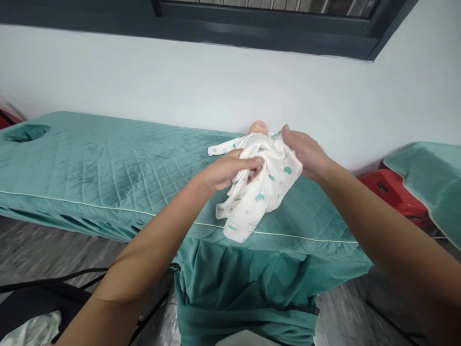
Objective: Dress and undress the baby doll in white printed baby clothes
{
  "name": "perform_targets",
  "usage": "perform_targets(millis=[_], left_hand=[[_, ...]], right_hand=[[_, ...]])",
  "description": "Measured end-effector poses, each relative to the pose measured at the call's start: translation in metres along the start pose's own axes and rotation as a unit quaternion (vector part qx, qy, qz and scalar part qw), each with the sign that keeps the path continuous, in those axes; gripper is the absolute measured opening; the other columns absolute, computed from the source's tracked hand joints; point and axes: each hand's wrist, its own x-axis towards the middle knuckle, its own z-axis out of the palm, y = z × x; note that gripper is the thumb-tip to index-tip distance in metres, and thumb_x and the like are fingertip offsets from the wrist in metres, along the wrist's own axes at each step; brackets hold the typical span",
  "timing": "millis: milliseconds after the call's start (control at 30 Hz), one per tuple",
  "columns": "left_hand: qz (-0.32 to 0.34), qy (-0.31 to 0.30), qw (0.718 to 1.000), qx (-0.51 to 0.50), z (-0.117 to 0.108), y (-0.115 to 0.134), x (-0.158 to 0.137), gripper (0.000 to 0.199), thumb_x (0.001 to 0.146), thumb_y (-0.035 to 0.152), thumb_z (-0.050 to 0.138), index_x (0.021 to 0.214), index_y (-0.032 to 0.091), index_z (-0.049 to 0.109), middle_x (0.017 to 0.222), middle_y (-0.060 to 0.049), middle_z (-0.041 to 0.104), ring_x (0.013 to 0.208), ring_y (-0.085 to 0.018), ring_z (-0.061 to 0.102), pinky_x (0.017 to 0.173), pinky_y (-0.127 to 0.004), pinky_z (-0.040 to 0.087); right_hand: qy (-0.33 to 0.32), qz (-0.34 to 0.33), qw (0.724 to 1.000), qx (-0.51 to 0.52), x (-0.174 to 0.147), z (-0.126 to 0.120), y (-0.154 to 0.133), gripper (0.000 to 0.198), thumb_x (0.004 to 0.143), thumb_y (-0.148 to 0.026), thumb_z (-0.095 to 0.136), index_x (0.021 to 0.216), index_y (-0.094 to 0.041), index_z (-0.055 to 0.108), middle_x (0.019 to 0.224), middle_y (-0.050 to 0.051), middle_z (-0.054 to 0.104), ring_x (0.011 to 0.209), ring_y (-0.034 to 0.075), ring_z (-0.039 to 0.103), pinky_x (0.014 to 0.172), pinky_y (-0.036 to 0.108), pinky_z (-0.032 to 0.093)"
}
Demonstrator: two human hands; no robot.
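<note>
A baby doll lies on the green quilted bed, its bare pinkish head point(258, 127) toward the wall. White baby clothes point(268, 178) with small green animal prints lie bunched over its body, and one long sleeve point(225, 147) stretches out to the left. My left hand point(236, 168) is closed on the bunched cloth, thumb on top and some fingers tucked into the folds. At the right edge of the clothes, my right hand point(306, 151) grips the fabric near the doll's shoulder; its fingertips are partly hidden behind the cloth. The doll's limbs are covered.
The green bed cover point(108, 163) runs along a white wall point(162, 81) under a dark window frame point(252, 31). A face hole point(27, 133) is at the far left. On the right are a red case point(396, 194) and another green-covered surface point(432, 178). Green fabric point(248, 283) hangs in front.
</note>
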Motion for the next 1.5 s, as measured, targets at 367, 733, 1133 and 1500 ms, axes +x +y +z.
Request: perform_targets(millis=[367,733,1133,1500], left_hand=[[-0.077,-0.044,0.993,-0.080,-0.002,-0.018,-0.003,0.048,0.071,0.048,0.085,0.103,0.014,0.073,0.101,-0.012,0.078,0.091,-0.025,0.074,0.080,-0.037,0.059],[-0.037,0.033,0.991,-0.123,-0.008,-0.030,0.005,0.045,0.071,0.041,0.087,0.101,0.011,0.075,0.094,-0.012,0.078,0.083,-0.023,0.073,0.078,-0.034,0.058],[-0.012,0.044,0.977,-0.207,0.015,-0.042,0.030,0.042,0.073,0.032,0.086,0.108,0.012,0.072,0.102,-0.011,0.077,0.095,-0.024,0.073,0.089,-0.035,0.056],[-0.070,0.025,0.970,-0.232,0.028,-0.067,0.046,0.037,0.077,0.035,0.083,0.105,0.013,0.073,0.100,-0.010,0.078,0.091,-0.022,0.073,0.087,-0.034,0.056]], right_hand=[[0.065,0.008,0.996,0.063,0.004,0.019,0.024,0.063,0.087,-0.080,0.047,0.111,-0.025,0.066,0.106,0.009,0.075,0.104,0.027,0.070,0.086,0.042,0.061],[-0.140,0.126,0.976,0.109,-0.022,0.029,0.043,0.043,0.071,-0.051,0.085,0.094,-0.016,0.074,0.082,0.007,0.076,0.073,0.024,0.071,0.068,0.037,0.059],[0.092,0.054,0.949,0.298,-0.037,0.018,0.059,0.040,0.074,-0.041,0.079,0.110,-0.023,0.074,0.111,0.004,0.077,0.115,0.030,0.068,0.098,0.043,0.055],[0.111,0.073,0.956,0.261,-0.055,0.002,0.077,0.051,0.067,-0.042,0.089,0.111,-0.022,0.073,0.112,0.006,0.077,0.105,0.028,0.072,0.090,0.040,0.059]])
